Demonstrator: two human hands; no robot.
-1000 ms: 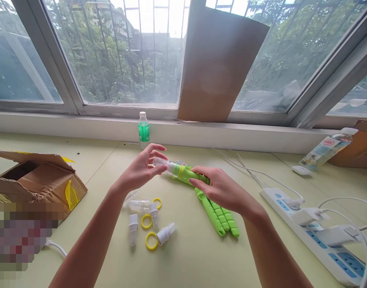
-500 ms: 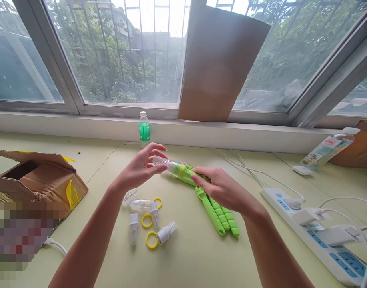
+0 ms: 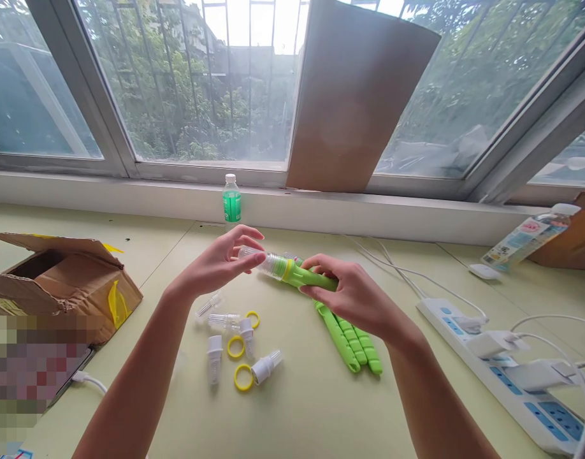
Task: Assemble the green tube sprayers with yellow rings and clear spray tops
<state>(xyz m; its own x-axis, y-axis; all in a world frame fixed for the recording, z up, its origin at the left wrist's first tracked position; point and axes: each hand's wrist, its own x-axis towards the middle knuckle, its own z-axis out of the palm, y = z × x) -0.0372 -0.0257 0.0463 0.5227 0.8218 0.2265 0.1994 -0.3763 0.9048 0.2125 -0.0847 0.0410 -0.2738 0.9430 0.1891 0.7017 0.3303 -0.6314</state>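
Observation:
My right hand [image 3: 352, 290] is wrapped around a green plastic handle [image 3: 306, 276], which tilts up to the left. A yellow ring [image 3: 286, 270] sits at its collar, and beyond it a clear ribbed cap [image 3: 273, 265] covers the end. My left hand [image 3: 218, 262] grips that cap between thumb and fingers. Below the right hand lie several more green handles [image 3: 350, 341] side by side. Nearer me are clear caps [image 3: 224, 321], white pieces with clear spiral-looking stems [image 3: 215, 357], and three loose yellow rings [image 3: 236, 347]. Another green handle is partly hidden behind the held one.
An open cardboard box [image 3: 82, 287] stands at left, beside a pixelated patch and a white cable plug. A green-labelled bottle [image 3: 232, 201] is by the window sill. On the right are a power strip [image 3: 493, 370] with chargers and cables, and a leaning bottle [image 3: 531, 236].
The left hand has shifted slightly left, its thumb further along the cap. The right hand's fingers have curled differently around the handle. The view has tilted a little; the loose parts stay put.

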